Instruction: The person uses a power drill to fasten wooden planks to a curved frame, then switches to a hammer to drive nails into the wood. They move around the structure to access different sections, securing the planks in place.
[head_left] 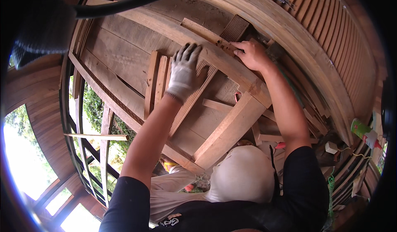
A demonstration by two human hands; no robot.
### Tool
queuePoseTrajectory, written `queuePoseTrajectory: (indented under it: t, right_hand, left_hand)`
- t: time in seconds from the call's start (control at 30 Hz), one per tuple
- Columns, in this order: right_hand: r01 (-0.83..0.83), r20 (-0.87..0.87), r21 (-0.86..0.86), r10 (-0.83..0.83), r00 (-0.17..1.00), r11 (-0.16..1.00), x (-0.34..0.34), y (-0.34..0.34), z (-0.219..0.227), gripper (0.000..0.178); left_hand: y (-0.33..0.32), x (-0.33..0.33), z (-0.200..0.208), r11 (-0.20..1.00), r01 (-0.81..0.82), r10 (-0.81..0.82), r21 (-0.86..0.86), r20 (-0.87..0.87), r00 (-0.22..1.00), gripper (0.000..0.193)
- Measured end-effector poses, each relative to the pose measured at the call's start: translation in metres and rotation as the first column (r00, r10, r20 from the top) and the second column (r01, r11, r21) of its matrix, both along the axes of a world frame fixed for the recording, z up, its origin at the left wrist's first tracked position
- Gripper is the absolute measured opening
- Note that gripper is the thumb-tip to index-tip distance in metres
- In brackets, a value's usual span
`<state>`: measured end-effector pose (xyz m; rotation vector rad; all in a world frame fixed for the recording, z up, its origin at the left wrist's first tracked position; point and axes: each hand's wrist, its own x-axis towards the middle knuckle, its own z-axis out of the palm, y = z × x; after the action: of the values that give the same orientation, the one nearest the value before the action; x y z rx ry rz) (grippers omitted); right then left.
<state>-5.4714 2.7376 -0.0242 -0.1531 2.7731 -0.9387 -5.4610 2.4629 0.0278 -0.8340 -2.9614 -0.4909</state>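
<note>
Drilled strip: right-hand contact partly obscured

The drilled wooden strip [208, 34] lies alongside the thick beam [223, 59]. Judged stiff, fairly light; mid-length hold advised. Gloved left grip [185, 69]: fingers extended onto the beam. Right grip [251, 55]: fingers bent at the strip's near end; pinching cannot be confirmed. Strip's underside hidden.

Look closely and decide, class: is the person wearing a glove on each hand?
No, the left hand wears a pale glove with dark fingertips, while the right hand is bare.
</note>
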Motion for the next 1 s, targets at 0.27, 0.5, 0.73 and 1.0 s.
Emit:
queuePoseTrajectory:
  t: [0.27,0.5,0.73,1.0]
  right_hand:
    - [0.001,0.028,0.003,-0.001,1.000,1.000,0.000,-0.004,0.007,0.034]
    - [0.238,-0.369,-0.352,-0.368,0.853,0.905,0.010,0.031,0.077,0.009]
    - [0.415,-0.455,0.211,-0.287,0.843,0.885,-0.090,0.126,0.112,0.028]
    - [0.295,-0.426,0.257,-0.166,0.889,0.920,-0.113,0.130,0.095,0.020]
  left_hand:
    - [0.035,-0.038,-0.014,0.961,0.096,-0.060,-0.259,0.140,0.988,0.074]
    - [0.034,-0.040,-0.026,0.977,0.103,-0.074,-0.185,0.154,0.985,0.075]
    - [0.032,-0.040,-0.028,0.984,0.084,-0.048,-0.159,0.219,0.975,0.079]
    - [0.063,-0.058,0.015,0.909,0.151,0.001,-0.387,0.366,0.931,0.087]
